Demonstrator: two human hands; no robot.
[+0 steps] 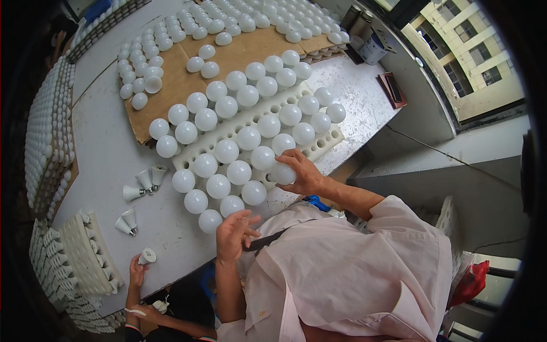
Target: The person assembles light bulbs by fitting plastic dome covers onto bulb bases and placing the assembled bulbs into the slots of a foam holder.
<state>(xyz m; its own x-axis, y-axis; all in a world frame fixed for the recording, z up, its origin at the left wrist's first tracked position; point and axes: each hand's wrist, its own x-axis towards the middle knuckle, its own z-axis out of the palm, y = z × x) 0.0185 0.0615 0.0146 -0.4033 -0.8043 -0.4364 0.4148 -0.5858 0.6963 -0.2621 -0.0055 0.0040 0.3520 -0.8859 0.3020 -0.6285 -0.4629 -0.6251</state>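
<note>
My right hand (306, 174) is closed around a white light bulb (283, 173) at the near edge of the bulb rows; its dark cap end points left. To its left, my left hand (234, 234) is held with fingers loosely bent and apart, nothing visible in it. Nearest to that hand are a standing bulb (231, 206) and another bulb (210, 221) at the row's near end. Several rows of round white bulbs stand in a pale foam tray (325, 142) with holes. A second foam strip (239, 122) lies behind, with more bulbs along it.
Loose white globes cover a cardboard sheet (171, 62) at the back. Bulb bases (145, 180) lie on the white table (102, 159). At lower left, another person's hand (137, 272) holds a bulb base (147, 255). Stacked trays (48, 137) line the left; a phone (393, 88) lies far right.
</note>
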